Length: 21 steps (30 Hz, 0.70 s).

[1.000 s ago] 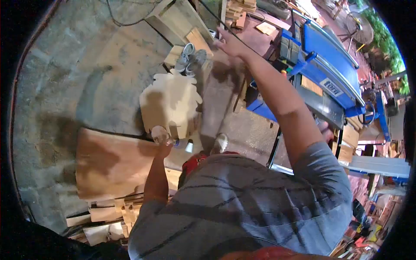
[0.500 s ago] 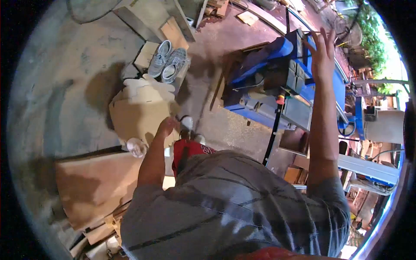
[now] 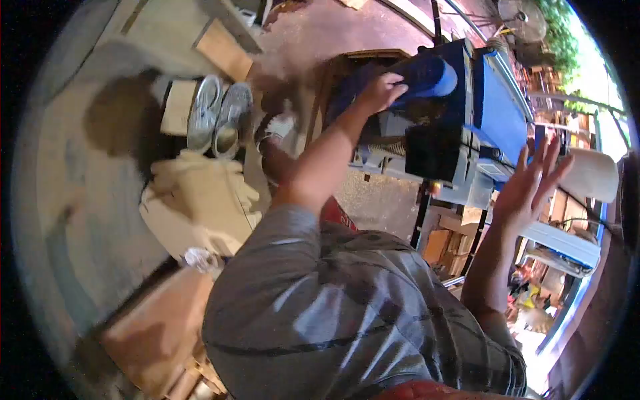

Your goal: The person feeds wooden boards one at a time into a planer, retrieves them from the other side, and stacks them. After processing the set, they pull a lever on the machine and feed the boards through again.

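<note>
My left hand (image 3: 381, 93) reaches out over a blue machine (image 3: 510, 87), its fingers loosely bent and nothing seen in them. In this view it overlaps the edge of the machine's rounded blue cover (image 3: 430, 77). My right hand (image 3: 529, 187) is raised at the machine's right side, fingers spread, holding nothing. Close behind those fingers shows a whitish cylinder (image 3: 590, 175). A dark box-shaped part (image 3: 433, 155) of the machine lies between the two hands.
Grey sneakers (image 3: 227, 123) rest beside a light block (image 3: 179, 108) on the left. Below them is a beige stack (image 3: 193, 207) with finger-like edges, with crumpled clear plastic (image 3: 200, 259) at its corner. A brown board (image 3: 160, 327) leans lower left. A fan (image 3: 522, 20) stands far off.
My left hand has swung from beside the beige stack up and right to the blue machine. My right hand has come lower and slightly right, still spread. The view has shifted.
</note>
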### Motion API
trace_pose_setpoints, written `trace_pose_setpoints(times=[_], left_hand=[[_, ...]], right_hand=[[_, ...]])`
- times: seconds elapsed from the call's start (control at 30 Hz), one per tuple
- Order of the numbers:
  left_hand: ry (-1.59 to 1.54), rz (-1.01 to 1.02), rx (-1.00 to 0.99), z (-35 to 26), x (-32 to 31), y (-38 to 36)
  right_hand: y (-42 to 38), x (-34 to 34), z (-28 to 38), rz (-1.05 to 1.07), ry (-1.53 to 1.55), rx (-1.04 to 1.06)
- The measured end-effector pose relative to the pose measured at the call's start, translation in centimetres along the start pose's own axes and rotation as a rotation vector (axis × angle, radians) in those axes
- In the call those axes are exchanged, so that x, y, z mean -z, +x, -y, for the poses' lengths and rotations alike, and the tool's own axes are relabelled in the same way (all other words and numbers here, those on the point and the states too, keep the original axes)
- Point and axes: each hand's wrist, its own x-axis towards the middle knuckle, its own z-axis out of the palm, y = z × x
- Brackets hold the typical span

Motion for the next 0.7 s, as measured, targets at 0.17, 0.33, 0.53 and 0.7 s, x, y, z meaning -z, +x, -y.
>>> trace_pose_setpoints(times=[0.17,0.33,0.53,0.7], left_hand=[[-0.055,0.097,-0.026,0.0,-3.3,13.9],[0.003,0.115,-0.011,2.9,-4.4,22.7],[0.143,0.173,0.001,3.3,-8.2,30.0],[0.357,0.268,0.014,3.5,-10.7,34.7]], right_hand=[[0.1,-3.5,-1.0,-0.132,-0.245,-0.070],[1.3,-4.8,-2.1,-0.304,-0.261,-0.448],[2.0,-4.2,-1.4,-0.678,-0.177,-0.637],[0.3,-3.8,-0.5,-0.754,-0.082,-0.661]])
